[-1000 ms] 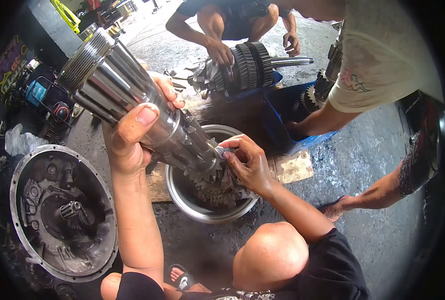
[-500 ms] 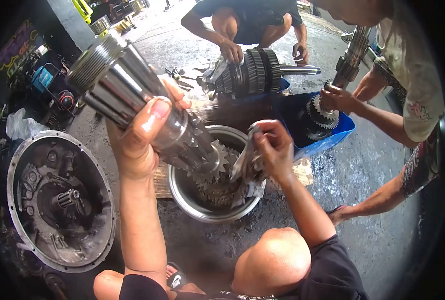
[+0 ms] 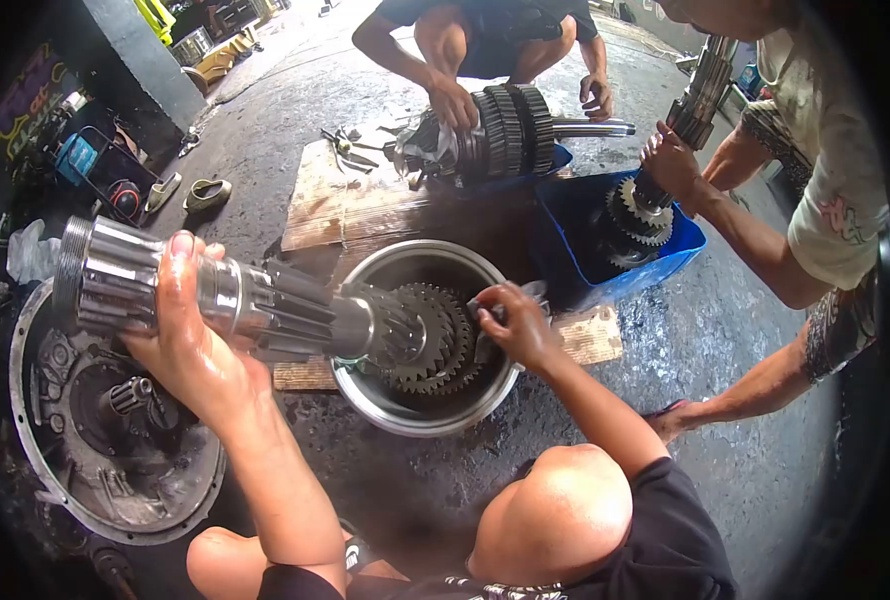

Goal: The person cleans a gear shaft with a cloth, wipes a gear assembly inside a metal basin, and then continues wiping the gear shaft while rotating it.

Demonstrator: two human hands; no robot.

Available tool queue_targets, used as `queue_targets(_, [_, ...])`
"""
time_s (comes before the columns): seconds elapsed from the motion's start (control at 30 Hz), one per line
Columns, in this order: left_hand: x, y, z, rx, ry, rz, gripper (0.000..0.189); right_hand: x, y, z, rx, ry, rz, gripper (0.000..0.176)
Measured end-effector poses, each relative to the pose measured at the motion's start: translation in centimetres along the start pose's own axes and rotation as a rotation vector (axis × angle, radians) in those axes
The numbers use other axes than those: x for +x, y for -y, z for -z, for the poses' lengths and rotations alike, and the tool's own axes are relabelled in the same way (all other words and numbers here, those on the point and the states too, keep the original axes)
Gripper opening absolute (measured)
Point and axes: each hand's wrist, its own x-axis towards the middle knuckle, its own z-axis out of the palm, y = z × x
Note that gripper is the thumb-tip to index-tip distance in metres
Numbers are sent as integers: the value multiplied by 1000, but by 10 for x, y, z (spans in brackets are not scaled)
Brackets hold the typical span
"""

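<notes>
My left hand (image 3: pixel 205 345) is wrapped round the thick splined end of a shiny metal gear shaft (image 3: pixel 300 308). The shaft lies aslant, its threaded end at upper left and its gears (image 3: pixel 437 335) down inside a round metal basin (image 3: pixel 390 418). Over the basin's right side, my right hand (image 3: pixel 518 328) is closed on a grey rag (image 3: pixel 536 289), mostly hidden by the fingers, right at the edge of the gears.
A gearbox housing (image 3: pixel 190 490) lies at left. Across from me, a person's hand (image 3: pixel 453 105) touches a large gear set (image 3: pixel 510 130) on wooden boards (image 3: pixel 315 205). At right, another person's hand (image 3: pixel 673 160) grips a geared shaft (image 3: pixel 705 95) over a blue tub (image 3: pixel 655 262).
The shaft has tilted lower to the left with my left hand, showing more of its gears. My right hand has moved down and left with the rag, closer to the gears.
</notes>
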Motion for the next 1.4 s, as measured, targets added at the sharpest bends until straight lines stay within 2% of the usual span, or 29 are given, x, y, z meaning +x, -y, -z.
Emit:
queue_targets(0.03, [5, 2, 0, 5, 1, -1, 23, 0, -5, -12, -76, 82, 67, 21])
queue_targets(0.1, [18, 9, 1, -20, 106, 107, 23, 2, -14, -26, -104, 83, 26, 19])
queue_targets(0.13, [26, 15, 2, 45, 179, 86, 29, -1, -21, -29, -160, 0, 10, 19])
queue_targets(0.17, [33, 17, 1, 67, 222, 172, 33, -4, -27, -34, -215, -82, -9, 18])
queue_targets(0.23, [49, 29, -3, -9, 393, 179, 34, -9, -36, -41, -235, -104, -3, 19])
queue_targets(0.3, [54, 37, -17, -78, 445, 240, 35, -12, -39, -45, -136, -266, 4, 20])
queue_targets(0.33, [58, 41, -23, -138, 497, 290, 37, -13, -39, -42, -140, -257, -2, 20])
queue_targets(0.4, [71, 55, -35, -313, 672, 398, 36, -16, -38, -32, 140, -382, -238, 20])
queue_targets(0.43, [76, 60, -44, -344, 780, 426, 38, -17, -46, -33, 139, -378, -243, 20])
queue_targets(0.47, [79, 65, -54, -344, 781, 430, 38, -17, -57, -34, 165, -464, -244, 20])
queue_targets(0.5, [80, 68, -66, -383, 909, 404, 47, -16, -59, -32, 191, -554, -244, 19])
queue_targets(0.53, [80, 71, -78, -424, 1036, 377, 58, -18, -59, -31, 268, -547, -284, 18])
queue_targets(0.57, [79, 72, -88, -439, 1060, 370, 66, -21, -59, -31, 263, -551, -292, 18])
queue_targets(0.63, [81, 79, -103, -490, 1194, 351, 74, -23, -52, -32, 152, -464, -274, 17])
queue_targets(0.67, [84, 88, -108, -490, 1194, 354, 74, -23, -45, -33, 67, -472, -224, 18])
queue_targets(0.77, [88, 102, -119, -798, 1408, 454, 65, -26, -50, -35, -58, -399, -119, 19])
queue_targets(0.8, [85, 93, -127, -822, 1513, 366, 76, -26, -49, -36, -12, -424, -127, 20])
queue_targets(0.83, [83, 90, -129, -862, 1559, 350, 74, -27, -47, -34, -8, -425, -126, 20])
queue_targets(0.9, [79, 82, -123, -890, 1580, 325, 71, -25, -41, -30, 21, -388, -212, 20])
queue_targets(1.0, [72, 70, -109, -913, 1608, 274, 66, -25, -45, -28, -16, -325, -112, 20])
queue_targets(1.1, [58, 58, -98, -934, 1633, 212, 61, -28, -44, -22, -58, -255, -169, 19])
queue_targets(1.23, [43, 58, -105, -902, 1645, 155, 55, -33, -51, -24, -62, -343, -92, 18])
queue_targets(1.33, [41, 43, -74, -860, 1578, 64, 50, -29, -56, -25, -12, -381, -68, 18])
queue_targets(1.4, [40, 25, -26, -806, 1425, -36, 48, -27, -54, -25, -4, -401, -53, 18])
